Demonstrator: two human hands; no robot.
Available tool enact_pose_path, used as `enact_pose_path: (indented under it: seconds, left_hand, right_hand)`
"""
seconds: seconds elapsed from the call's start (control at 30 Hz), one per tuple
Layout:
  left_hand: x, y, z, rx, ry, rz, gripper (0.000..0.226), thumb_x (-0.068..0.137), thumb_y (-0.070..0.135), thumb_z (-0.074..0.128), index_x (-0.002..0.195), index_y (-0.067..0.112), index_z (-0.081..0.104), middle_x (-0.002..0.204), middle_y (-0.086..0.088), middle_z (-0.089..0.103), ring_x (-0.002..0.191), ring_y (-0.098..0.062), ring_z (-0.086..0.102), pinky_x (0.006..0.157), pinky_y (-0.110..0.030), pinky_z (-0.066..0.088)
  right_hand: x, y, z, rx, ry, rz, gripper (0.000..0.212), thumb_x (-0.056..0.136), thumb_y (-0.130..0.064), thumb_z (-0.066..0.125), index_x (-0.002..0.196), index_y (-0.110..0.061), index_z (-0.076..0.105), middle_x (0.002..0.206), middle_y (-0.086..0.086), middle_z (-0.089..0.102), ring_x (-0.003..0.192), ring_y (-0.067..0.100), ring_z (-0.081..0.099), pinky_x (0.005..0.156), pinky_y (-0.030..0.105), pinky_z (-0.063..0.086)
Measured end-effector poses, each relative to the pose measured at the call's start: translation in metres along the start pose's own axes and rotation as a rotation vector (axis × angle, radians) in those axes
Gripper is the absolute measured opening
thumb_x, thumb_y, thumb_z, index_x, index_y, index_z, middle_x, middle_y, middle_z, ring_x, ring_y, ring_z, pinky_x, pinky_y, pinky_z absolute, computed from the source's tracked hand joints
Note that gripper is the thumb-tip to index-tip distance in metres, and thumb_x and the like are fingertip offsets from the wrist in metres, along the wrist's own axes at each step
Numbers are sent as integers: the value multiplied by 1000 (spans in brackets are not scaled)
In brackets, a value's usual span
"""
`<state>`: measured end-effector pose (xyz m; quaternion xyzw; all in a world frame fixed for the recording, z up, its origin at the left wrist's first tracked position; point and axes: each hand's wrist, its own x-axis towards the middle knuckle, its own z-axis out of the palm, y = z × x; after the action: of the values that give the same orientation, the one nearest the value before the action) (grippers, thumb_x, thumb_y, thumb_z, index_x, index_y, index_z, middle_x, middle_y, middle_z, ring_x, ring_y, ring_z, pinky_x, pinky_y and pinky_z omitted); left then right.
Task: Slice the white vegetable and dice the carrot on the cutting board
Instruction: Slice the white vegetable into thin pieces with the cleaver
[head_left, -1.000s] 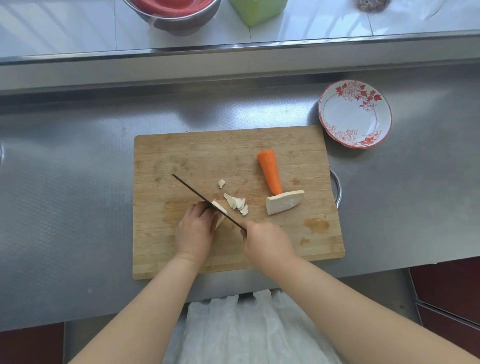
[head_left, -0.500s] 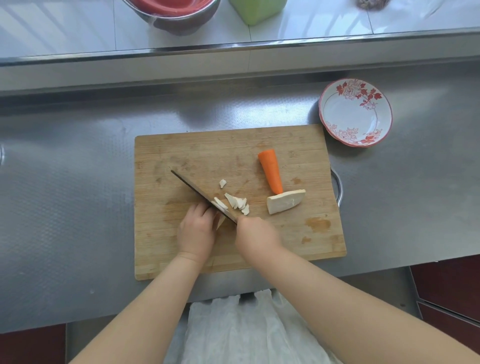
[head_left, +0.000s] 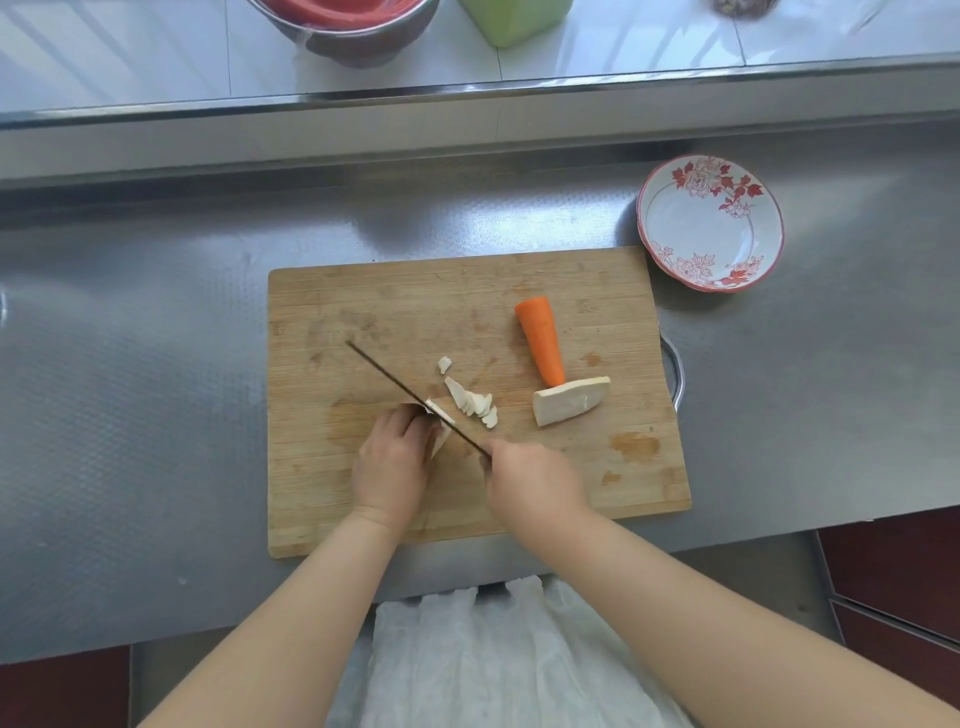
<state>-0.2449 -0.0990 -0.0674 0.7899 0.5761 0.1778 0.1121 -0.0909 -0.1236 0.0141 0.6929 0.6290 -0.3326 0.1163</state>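
White vegetable (head_left: 439, 415) sits at centre frame on the board (head_left: 363, 301), our left hand (head_left: 392, 460) curled over it. Our right hand (head_left: 535, 480) grips the knife (head_left: 410, 396), blade against the left fingertips. Slices (head_left: 472, 402) lie beside; carrot (head_left: 540, 340) waits uncut, right of centre. If the shrinking piece slips, we could nick a finger.

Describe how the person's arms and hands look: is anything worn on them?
Both forearms are bare up to the frame edge: no sleeves show. The left hand and the right hand wear no gloves, and no rings, watch or bracelet can be seen. The fingers are mostly hidden from this view. A white crinkled garment shows below, between the arms.
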Motion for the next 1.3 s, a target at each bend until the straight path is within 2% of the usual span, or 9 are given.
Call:
enact_pose_path:
  seconds: [0.33,0.43,0.7,0.8,0.9,1.0,1.07,1.17,1.3]
  left_hand:
    - [2,3,-3,-15,18,-18,17,80,14,55,80,2,68,79,-10,63,66,-32,57,44,-28,40]
    - [0,2,1,-15,28,-42,25,83,20,47,77,4,65,78,-9,60,71,-25,49,42,-30,39]
    - [-7,-1,4,-25,12,-47,17,86,18,55,75,10,64,79,-3,57,70,-20,48,41,-29,33]
    - [-1,-1,3,-42,9,-60,21,85,22,51,74,11,66,77,-1,57,69,-21,49,43,-27,33]
    - [1,0,0,-56,-18,-73,4,77,9,73,77,8,68,79,-6,61,70,-28,57,44,-32,42]
    - [-1,1,-3,-57,-58,-99,21,63,-2,82,79,4,69,83,-11,66,72,-32,63,46,-34,47]
    - [-2,0,-4,-46,-43,-80,7,73,5,72,79,4,69,83,-10,66,72,-32,63,45,-34,47]
    - [0,1,-5,-35,-16,-67,30,80,23,45,78,4,68,79,-10,64,71,-30,59,43,-31,44]
    - [2,2,-5,-23,25,-46,29,79,22,46,75,2,67,75,-11,63,65,-31,60,42,-28,42]
  right_hand:
    - [1,-19,-3,-20,-76,69,26,90,-4,42,111,-13,54,102,9,64,93,31,61,62,32,40]
    - [12,-23,-5,-10,-98,105,25,91,-5,42,110,-12,56,108,10,62,100,30,60,67,31,41]
    - [36,-1,-4,383,-70,237,29,95,-34,49,111,-14,61,99,10,67,94,31,63,79,38,53]
    - [28,-1,-2,327,-49,191,24,97,-32,45,105,-15,61,96,8,67,92,30,63,73,34,51]
    - [11,-6,5,120,6,92,22,96,-24,42,108,-20,61,95,6,67,89,29,63,62,30,44]
    - [-2,-12,7,45,18,40,22,95,-18,41,108,-24,58,93,5,67,84,30,63,48,27,33]
    - [-4,-14,4,47,6,52,22,95,-16,40,108,-22,57,94,5,66,85,30,63,51,27,34]
    - [-1,-19,-2,6,-29,65,23,93,-11,40,109,-18,56,100,8,65,91,30,61,60,30,37]
    - [-1,-25,-4,-11,-52,91,23,92,-8,40,109,-14,55,105,9,64,96,30,61,64,30,37]
